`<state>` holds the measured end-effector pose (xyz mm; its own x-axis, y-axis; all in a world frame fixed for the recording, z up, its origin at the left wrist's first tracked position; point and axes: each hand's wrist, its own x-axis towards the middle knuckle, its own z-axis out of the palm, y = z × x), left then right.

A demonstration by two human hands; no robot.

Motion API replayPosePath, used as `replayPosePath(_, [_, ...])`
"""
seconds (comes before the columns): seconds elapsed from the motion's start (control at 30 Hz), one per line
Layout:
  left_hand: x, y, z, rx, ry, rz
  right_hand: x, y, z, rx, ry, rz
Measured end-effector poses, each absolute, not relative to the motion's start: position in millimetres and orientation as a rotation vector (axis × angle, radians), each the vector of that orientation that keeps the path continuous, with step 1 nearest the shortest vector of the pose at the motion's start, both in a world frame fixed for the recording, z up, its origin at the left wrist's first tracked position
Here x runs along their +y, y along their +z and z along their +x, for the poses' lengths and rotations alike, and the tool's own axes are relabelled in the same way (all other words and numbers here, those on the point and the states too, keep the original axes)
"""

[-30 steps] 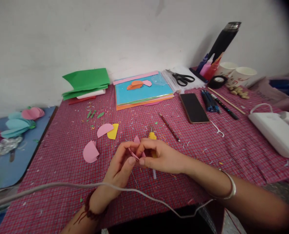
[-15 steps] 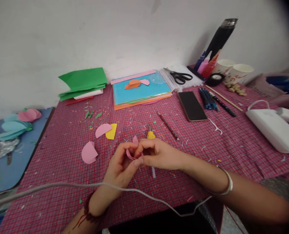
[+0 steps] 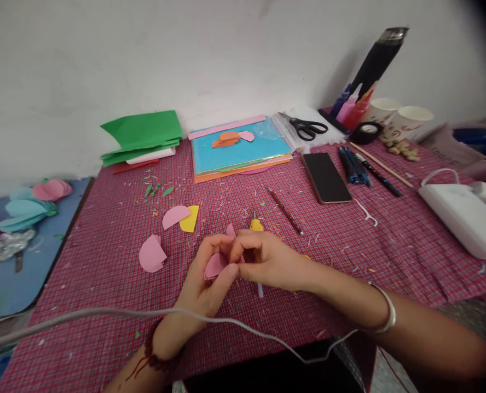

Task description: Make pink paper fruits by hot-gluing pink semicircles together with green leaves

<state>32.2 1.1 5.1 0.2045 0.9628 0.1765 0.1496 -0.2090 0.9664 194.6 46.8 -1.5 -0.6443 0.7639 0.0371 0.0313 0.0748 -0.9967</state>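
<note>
Pink paper pieces (image 3: 215, 266), folded and partly hidden by fingers, are held between my two hands above the checked cloth. My left hand (image 3: 206, 273) curls around them, its thumb pressing on the paper. With thumb and index finger pinched, my right hand (image 3: 267, 256) grips the paper's right side. A yellow glue gun (image 3: 256, 225) lies partly behind my right hand. To the left are a stack of pink paper half-rounds (image 3: 152, 254), a single pink half-round (image 3: 176, 217) and a yellow paper piece (image 3: 190, 219).
A pencil (image 3: 286, 212), phone (image 3: 325, 178) and black scissors (image 3: 304, 127) lie beyond my hands. Coloured sheets (image 3: 238, 158) and green paper (image 3: 144, 131) are by the wall. A white cable (image 3: 104, 312) crosses in front of my wrists. A white device (image 3: 464, 218) stands at right.
The pink paper between my hands has turned, so more of its flat face shows by my left palm. Both hands stay close together. The whole view has shifted slightly.
</note>
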Motion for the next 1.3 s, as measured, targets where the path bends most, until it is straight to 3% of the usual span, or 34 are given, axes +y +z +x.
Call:
replayPosePath(0.17, [1, 10, 30, 1.027, 1.018, 1.528, 50, 0, 199, -1.789, 1.689, -0.778])
replayPosePath(0.4, [2, 3, 18, 1.044, 1.007, 1.406, 48, 4, 198, -1.863, 1.437, -0.892])
replayPosePath(0.8, [12, 0, 24, 0.795, 1.084, 0.684, 56, 2, 199, -1.668, 1.469, -1.026])
replayPosePath(1.3, [10, -2, 34, 0.988, 1.277, 0.812, 47, 2, 193, -1.788, 1.356, -0.915])
